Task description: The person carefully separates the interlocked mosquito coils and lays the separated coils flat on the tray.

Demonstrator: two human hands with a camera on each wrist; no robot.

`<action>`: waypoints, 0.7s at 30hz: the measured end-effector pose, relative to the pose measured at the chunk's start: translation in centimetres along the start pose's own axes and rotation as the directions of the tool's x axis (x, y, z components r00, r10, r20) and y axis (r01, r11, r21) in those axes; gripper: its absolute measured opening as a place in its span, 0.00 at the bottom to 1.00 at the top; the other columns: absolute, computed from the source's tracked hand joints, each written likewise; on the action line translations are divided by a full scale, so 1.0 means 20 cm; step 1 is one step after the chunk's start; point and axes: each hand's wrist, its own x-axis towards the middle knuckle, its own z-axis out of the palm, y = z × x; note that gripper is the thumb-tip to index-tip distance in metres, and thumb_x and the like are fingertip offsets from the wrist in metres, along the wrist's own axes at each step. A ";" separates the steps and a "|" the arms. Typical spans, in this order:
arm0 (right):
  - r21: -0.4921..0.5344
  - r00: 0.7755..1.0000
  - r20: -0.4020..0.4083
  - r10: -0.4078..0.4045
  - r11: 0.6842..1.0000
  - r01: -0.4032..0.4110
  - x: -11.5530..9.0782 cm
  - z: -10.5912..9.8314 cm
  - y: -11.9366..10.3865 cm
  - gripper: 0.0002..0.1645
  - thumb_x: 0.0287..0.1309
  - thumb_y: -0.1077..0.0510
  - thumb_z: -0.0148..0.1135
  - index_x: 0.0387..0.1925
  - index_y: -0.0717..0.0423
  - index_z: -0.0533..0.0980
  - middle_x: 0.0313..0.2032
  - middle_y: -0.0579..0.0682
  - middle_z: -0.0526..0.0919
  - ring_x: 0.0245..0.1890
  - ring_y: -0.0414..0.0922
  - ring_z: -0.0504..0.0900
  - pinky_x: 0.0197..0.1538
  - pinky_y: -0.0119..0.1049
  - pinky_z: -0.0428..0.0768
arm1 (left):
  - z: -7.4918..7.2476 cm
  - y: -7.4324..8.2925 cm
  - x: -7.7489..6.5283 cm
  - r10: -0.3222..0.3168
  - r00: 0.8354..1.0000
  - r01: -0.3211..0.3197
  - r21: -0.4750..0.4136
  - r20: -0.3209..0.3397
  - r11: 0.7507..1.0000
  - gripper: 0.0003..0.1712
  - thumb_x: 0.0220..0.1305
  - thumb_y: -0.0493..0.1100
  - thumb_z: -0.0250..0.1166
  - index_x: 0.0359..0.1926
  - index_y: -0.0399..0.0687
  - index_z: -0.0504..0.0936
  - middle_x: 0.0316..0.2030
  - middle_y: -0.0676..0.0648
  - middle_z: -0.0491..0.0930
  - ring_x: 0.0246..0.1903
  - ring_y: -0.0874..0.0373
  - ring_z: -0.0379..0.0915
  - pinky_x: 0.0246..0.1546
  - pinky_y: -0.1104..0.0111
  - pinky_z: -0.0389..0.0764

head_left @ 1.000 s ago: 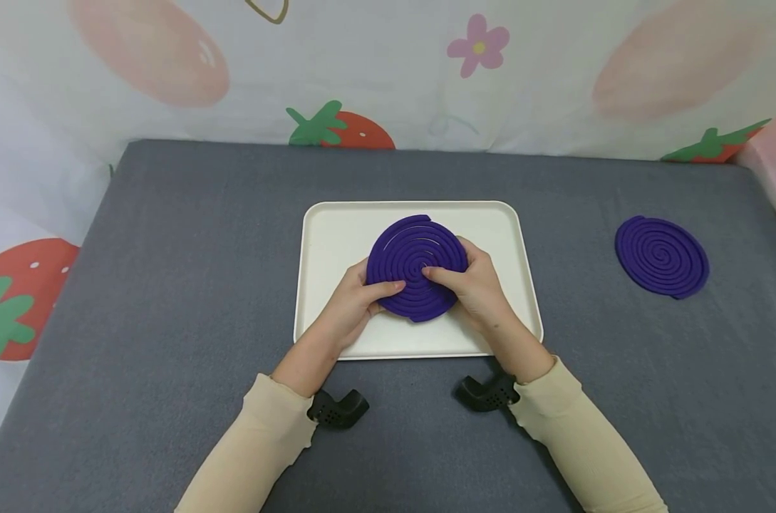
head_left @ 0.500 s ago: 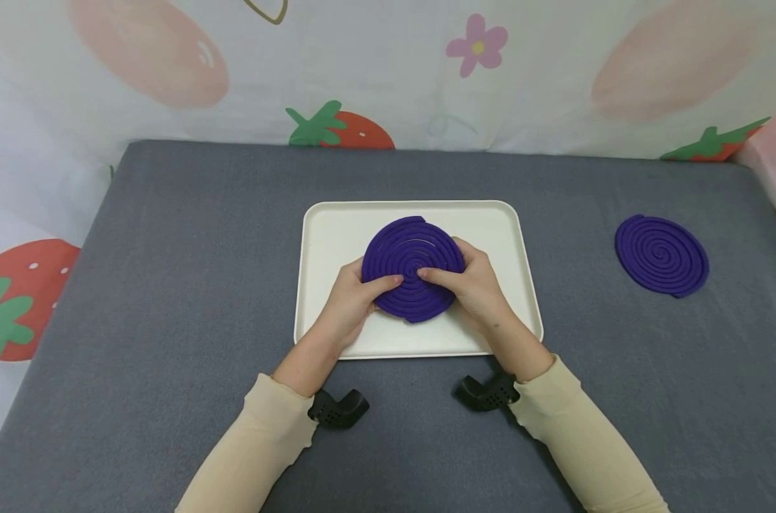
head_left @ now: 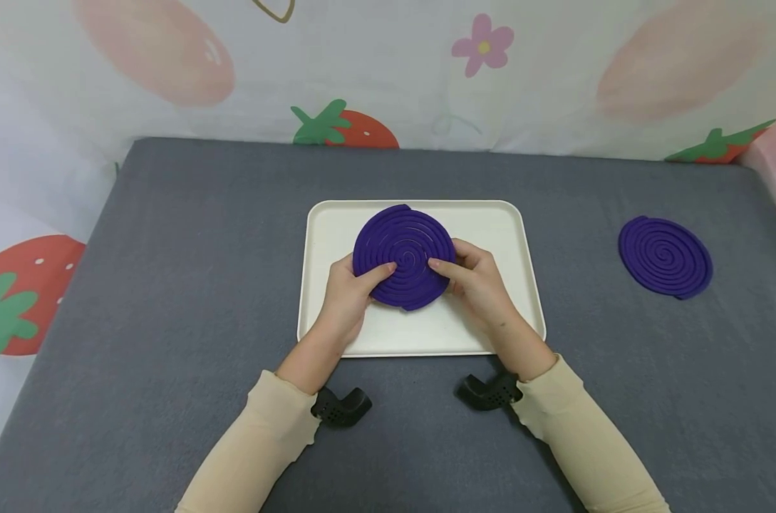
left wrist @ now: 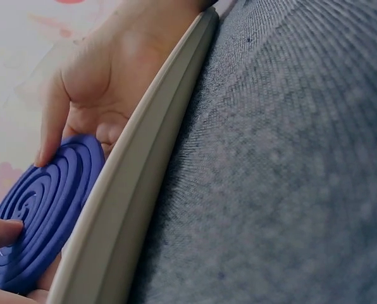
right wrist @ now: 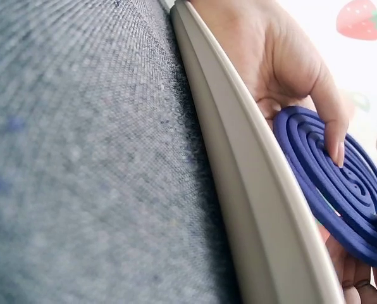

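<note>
Both hands hold a purple spiral coaster (head_left: 405,235), a round flat coil, above a cream tray (head_left: 388,343). My left hand (head_left: 345,296) pinches its left edge, thumb on the upper face and fingers underneath. On the opposite edge my right hand (head_left: 480,285) grips it the same way, thumb tip short of the centre. The left wrist view shows the coaster (left wrist: 71,183) tilted beyond the tray's side wall (left wrist: 128,183). In the right wrist view, the right thumb presses the spiral face of the coaster (right wrist: 302,142). Most fingers are hidden behind the coaster.
A second purple spiral coaster (head_left: 665,257) lies flat on the grey cloth-covered table (head_left: 169,299), right of the tray. Behind the table hangs a white curtain (head_left: 420,78) printed with strawberries and flowers. A black wrist device (head_left: 341,407) sits at each cuff.
The held coaster has shifted left and a little away from the body. My thumbs are now wider apart on its face. The second coaster and the tray stay put.
</note>
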 end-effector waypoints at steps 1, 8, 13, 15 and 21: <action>-0.002 1.000 0.002 -0.002 1.000 0.002 0.00 0.00 0.00 0.14 0.55 0.73 0.58 0.35 0.53 0.80 0.28 0.45 0.81 0.25 0.36 0.77 0.26 0.25 0.77 | 0.00 0.00 0.00 0.006 1.000 -0.006 0.000 -0.003 1.000 0.21 0.60 0.28 0.59 0.56 0.27 0.72 0.49 0.34 0.77 0.44 0.56 0.78 0.49 0.64 0.79; 0.018 0.999 0.034 -0.036 0.999 0.036 0.00 0.00 0.01 0.15 0.54 0.76 0.55 0.40 0.60 0.80 0.29 0.47 0.82 0.28 0.38 0.80 0.31 0.27 0.82 | 0.00 0.01 0.00 0.024 0.999 -0.023 0.028 -0.041 0.999 0.21 0.60 0.27 0.60 0.55 0.27 0.72 0.48 0.34 0.77 0.44 0.56 0.78 0.48 0.65 0.79; -0.031 0.994 0.047 -0.100 0.994 0.102 0.01 -0.01 0.01 0.19 0.52 0.78 0.57 0.35 0.53 0.81 0.30 0.46 0.82 0.29 0.38 0.79 0.33 0.27 0.81 | 0.01 0.01 -0.01 0.022 0.998 -0.019 0.040 -0.065 0.999 0.20 0.59 0.27 0.60 0.54 0.27 0.73 0.47 0.35 0.78 0.43 0.55 0.78 0.48 0.65 0.80; -0.073 0.992 0.051 -0.118 0.990 0.121 0.01 -0.01 0.01 0.19 0.52 0.78 0.58 0.34 0.52 0.81 0.30 0.45 0.81 0.30 0.37 0.78 0.34 0.26 0.80 | 0.01 0.01 0.00 0.019 0.998 -0.017 0.043 -0.066 0.999 0.20 0.59 0.27 0.60 0.54 0.27 0.73 0.47 0.34 0.78 0.44 0.55 0.78 0.48 0.65 0.80; -0.091 0.995 0.058 -0.079 0.992 0.084 0.00 0.00 0.01 0.15 0.54 0.77 0.56 0.39 0.58 0.76 0.32 0.45 0.80 0.33 0.37 0.78 0.37 0.27 0.80 | 0.00 0.02 0.00 -0.022 1.000 0.022 0.012 -0.009 1.000 0.24 0.60 0.29 0.60 0.59 0.31 0.69 0.53 0.35 0.75 0.50 0.52 0.75 0.51 0.65 0.78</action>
